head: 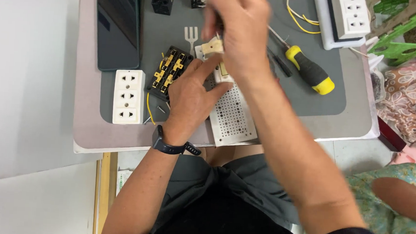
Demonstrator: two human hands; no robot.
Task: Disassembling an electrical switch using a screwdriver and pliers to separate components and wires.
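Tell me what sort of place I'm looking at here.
Probably a small home or hobby bench for electrical repair. A grey mat holds a white socket strip, an opened black socket block with brass contacts, and a yellow-handled screwdriver. Both hands work on a small cream part.
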